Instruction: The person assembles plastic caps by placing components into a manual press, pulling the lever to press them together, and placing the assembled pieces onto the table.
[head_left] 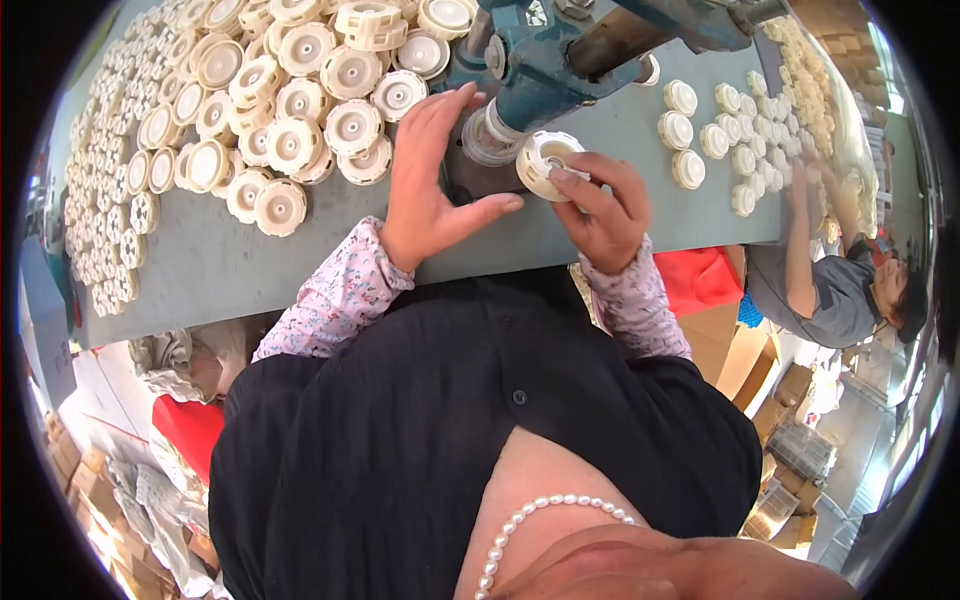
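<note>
Plastic and painted metal
The cream disc (534,168) is seen as smooth plastic; the press (545,68) is coated in teal paint; the table (225,275) is finished matt.

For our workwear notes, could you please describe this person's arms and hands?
The left sleeve and right sleeve are pale pink with a small floral print; the left one has a gathered cuff. The left hand and right hand are gloveless.
</note>
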